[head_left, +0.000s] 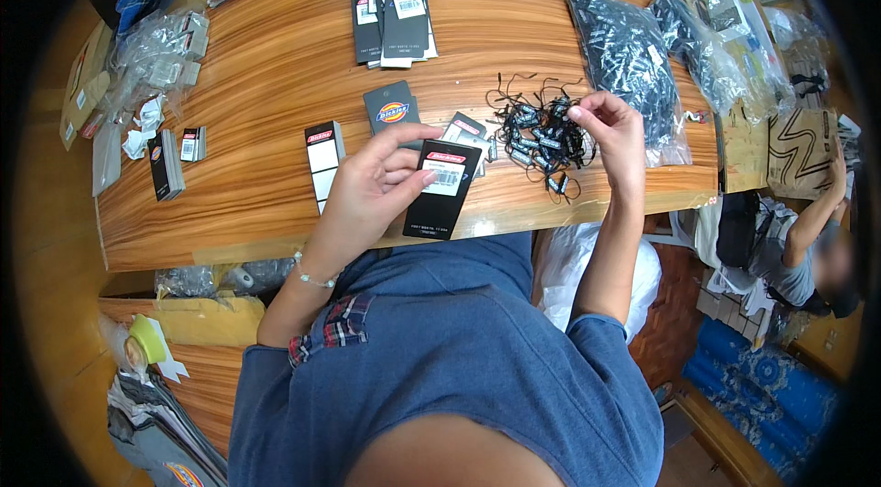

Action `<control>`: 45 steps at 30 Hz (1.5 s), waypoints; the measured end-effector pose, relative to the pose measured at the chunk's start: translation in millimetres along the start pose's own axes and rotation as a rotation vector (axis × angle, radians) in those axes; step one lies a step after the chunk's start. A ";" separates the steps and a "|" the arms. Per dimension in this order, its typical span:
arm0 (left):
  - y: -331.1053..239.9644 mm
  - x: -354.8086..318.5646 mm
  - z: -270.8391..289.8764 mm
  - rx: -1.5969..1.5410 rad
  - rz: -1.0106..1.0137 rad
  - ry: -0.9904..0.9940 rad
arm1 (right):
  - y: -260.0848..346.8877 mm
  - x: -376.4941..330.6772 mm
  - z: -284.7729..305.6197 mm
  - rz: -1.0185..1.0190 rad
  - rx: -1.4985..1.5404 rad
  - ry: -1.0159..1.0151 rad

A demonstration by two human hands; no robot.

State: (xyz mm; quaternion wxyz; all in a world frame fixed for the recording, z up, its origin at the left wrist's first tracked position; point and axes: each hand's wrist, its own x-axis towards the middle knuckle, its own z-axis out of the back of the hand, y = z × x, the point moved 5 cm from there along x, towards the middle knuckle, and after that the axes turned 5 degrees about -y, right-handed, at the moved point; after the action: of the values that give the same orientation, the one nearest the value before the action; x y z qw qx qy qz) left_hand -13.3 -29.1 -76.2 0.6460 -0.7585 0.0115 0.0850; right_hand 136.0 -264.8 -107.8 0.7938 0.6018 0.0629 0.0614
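My left hand is closed on a black hang tag with a white barcode label, held upright above the table's near edge. Just behind it lie a dark grey hang tag with an oval emblem and a smaller grey-and-white tag. Against the right side of a loose heap of black tag strings, my right hand pinches a black tag string between thumb and forefinger. A stack of black-and-white tags stands by my left wrist.
Strung tags lie in a pile at the far middle. A clear bag of black strings sits at right. Small tag stacks and crumpled plastic are at left. Another person works at far right.
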 end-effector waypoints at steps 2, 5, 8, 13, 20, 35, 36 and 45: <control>-1.1 2.1 -6.2 -0.014 -0.004 0.027 | -0.4 3.3 7.2 -0.002 0.179 0.060; -1.5 8.6 -17.9 0.095 -0.025 0.133 | 6.7 -1.1 6.9 -0.091 0.612 0.087; -11.1 16.1 -34.5 0.172 -0.037 0.245 | 21.8 -10.4 -6.6 -0.013 0.592 0.094; -9.1 27.6 -53.9 0.145 -0.131 0.288 | 49.7 -40.7 -41.1 0.027 0.320 0.136; -7.6 27.5 -53.5 0.164 -0.194 0.282 | 30.4 -47.6 -53.5 -0.195 0.801 0.284; 13.5 17.5 -49.3 -0.086 -0.072 0.233 | 31.5 -28.1 -43.8 -0.316 1.383 0.268; 15.1 17.7 -49.5 -0.089 -0.061 0.237 | 34.3 -25.5 -40.8 -0.293 1.403 0.282; -0.8 25.7 -31.7 -0.046 -0.174 0.102 | 92.9 -28.4 -12.3 0.126 1.210 0.263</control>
State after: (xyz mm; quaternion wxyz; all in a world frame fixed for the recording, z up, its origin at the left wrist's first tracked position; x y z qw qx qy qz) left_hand 15.8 -57.7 -74.3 0.6321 -0.7745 -0.0236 -0.0097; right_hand 103.9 -233.2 -20.9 0.2927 0.9349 0.1480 0.1353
